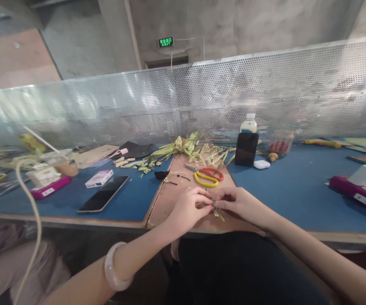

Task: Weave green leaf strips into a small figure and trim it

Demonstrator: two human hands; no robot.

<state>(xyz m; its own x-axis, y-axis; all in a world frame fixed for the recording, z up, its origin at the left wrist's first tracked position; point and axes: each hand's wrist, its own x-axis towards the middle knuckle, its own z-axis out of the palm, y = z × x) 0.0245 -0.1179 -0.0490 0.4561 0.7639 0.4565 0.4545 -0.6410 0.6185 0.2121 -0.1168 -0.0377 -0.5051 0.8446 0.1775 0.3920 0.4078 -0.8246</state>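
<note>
My left hand (192,208) and my right hand (238,202) meet close to the table's front edge, fingertips pinched together. Between them is a small pale green plant strip (217,213), partly hidden by the fingers; its lower end hangs down below them. Just beyond the fingers lies a pair of scissors (206,183) with one yellow and one red handle loop. Farther back spreads a heap of pale green leaf strips (211,156). Left of the scissors are a small black bundle (162,174) and several thin dark-tipped stems (183,177).
A dark phone (104,195) and a small white-and-purple box (99,178) lie on the left. A black upright device (246,149) stands before a bottle (249,124). Purple devices (51,187) sit at both sides. A pale cable (32,201) hangs at left; a perforated metal screen (157,101) closes the back.
</note>
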